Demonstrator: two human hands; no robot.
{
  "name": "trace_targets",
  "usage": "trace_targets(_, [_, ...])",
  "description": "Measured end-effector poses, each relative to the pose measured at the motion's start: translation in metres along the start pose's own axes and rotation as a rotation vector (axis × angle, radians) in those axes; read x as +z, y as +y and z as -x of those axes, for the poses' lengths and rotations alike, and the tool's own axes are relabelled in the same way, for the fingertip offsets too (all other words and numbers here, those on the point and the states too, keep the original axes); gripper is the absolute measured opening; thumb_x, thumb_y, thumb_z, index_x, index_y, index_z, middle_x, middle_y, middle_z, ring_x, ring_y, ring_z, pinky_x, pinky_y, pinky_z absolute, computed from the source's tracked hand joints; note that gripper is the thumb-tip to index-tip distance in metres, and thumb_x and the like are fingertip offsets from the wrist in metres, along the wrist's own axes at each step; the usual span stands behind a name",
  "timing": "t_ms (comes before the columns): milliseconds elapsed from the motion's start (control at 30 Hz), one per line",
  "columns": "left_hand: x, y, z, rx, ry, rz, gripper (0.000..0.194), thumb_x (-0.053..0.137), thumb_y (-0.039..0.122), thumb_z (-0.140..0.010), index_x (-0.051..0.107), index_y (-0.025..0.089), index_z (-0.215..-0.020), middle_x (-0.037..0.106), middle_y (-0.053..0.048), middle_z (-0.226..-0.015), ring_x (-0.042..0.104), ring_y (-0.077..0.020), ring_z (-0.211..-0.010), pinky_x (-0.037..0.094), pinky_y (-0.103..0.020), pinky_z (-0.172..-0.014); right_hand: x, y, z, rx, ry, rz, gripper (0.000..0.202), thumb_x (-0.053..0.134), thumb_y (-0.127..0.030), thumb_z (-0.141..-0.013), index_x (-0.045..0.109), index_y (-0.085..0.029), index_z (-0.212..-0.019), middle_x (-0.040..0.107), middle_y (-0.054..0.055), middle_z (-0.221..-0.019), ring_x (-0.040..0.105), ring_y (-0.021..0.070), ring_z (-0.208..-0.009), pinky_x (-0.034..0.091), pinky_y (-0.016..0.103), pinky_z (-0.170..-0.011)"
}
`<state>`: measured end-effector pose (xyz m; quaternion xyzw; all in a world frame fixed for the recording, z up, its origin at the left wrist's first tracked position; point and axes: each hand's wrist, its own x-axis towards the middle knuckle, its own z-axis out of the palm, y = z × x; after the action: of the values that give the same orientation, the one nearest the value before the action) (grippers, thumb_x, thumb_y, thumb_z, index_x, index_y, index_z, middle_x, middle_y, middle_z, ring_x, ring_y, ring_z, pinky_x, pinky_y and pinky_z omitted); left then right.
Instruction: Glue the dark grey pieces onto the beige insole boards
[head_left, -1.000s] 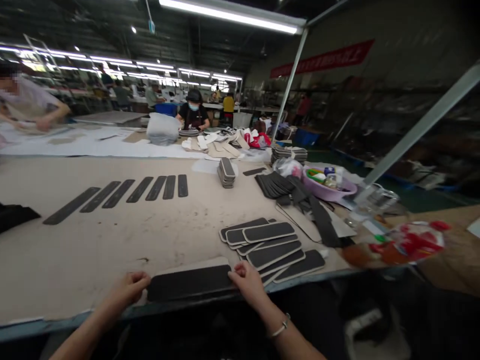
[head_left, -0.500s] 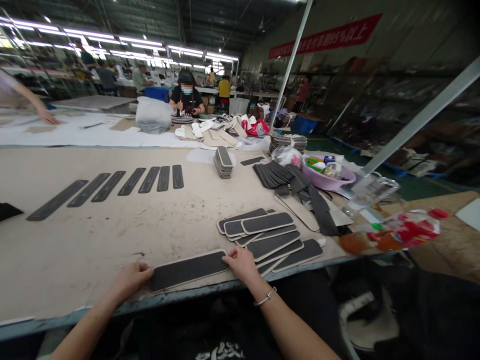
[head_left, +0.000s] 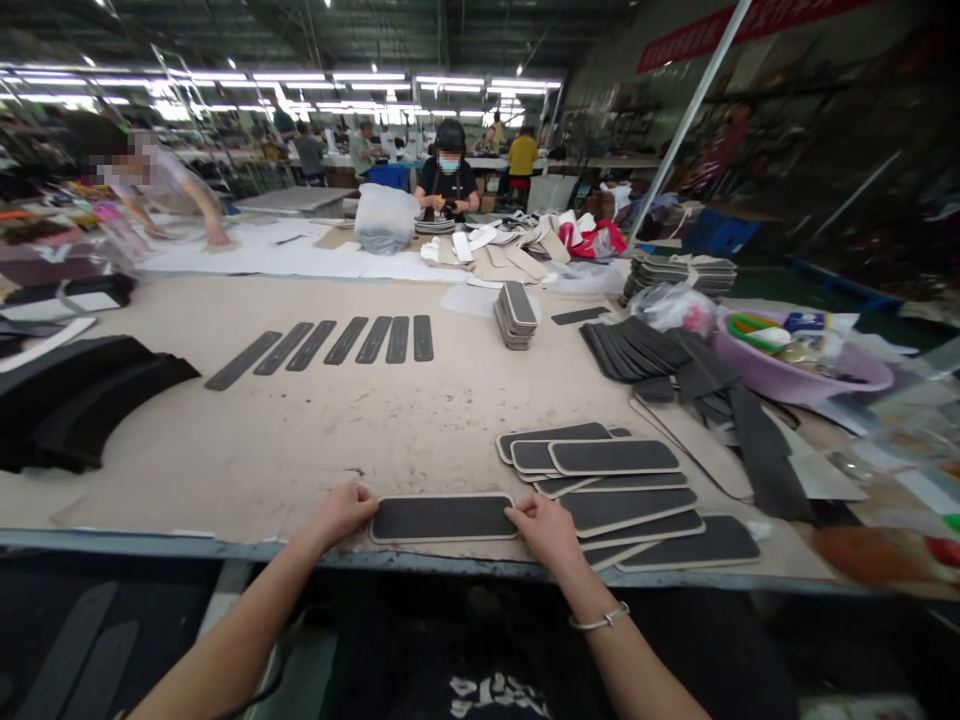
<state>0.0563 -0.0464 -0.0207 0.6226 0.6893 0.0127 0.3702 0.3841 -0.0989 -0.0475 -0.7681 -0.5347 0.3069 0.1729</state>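
Observation:
A long dark panel with a pale rim [head_left: 444, 518] lies near the table's front edge. Its left end is pinched by my left hand [head_left: 346, 512], its right end by my right hand [head_left: 546, 530], which wears a bracelet at the wrist. Just right of that hand is a loose, overlapping pile of similar rimmed panels [head_left: 615, 458]. Farther back, several dark strips without pale rims [head_left: 345, 341] lie in a slanting row. A small neat stack of rimmed pieces [head_left: 515, 315] stands behind the pile.
Large black pieces [head_left: 90, 390] lie at the left. On the right are dark strips [head_left: 637, 350], a purple basin [head_left: 810, 372] with items and a blurred bottle [head_left: 877, 555]. Across the table are a wrapped bundle [head_left: 386, 218], a person in black [head_left: 448, 185] and another person leaning over.
The view has swung left, bringing the black pieces and the leaning person's head into sight. Both hands still hold the panel's ends; it now appears level rather than slanted.

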Motion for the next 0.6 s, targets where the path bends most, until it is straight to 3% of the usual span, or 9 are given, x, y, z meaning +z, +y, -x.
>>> trace_targets(333, [-0.006, 0.015, 0.007, 0.006, 0.001, -0.054, 0.022, 0.043, 0.033, -0.062, 0.047, 0.020, -0.045, 0.050, 0.002, -0.036, 0.049, -0.0135, -0.042, 0.030, -0.023, -0.047, 0.002, -0.004, 0.002, 0.021, 0.047, -0.053, 0.013, 0.063, -0.030, -0.072, 0.058, -0.021, -0.065, 0.064, -0.001, -0.061, 0.061, 0.0144, -0.063, 0.040, 0.022, -0.059])
trace_targets(600, [-0.006, 0.011, -0.001, -0.039, 0.004, -0.097, 0.021, 0.045, 0.036, -0.062, 0.054, 0.021, -0.051, 0.056, 0.002, -0.037, 0.057, -0.0185, -0.049, 0.035, -0.024, -0.052, 0.001, -0.008, 0.000, 0.030, 0.062, -0.031, 0.012, 0.063, -0.031, -0.073, 0.060, -0.020, -0.068, 0.065, -0.001, -0.063, 0.062, 0.0144, -0.066, 0.041, 0.020, -0.060])
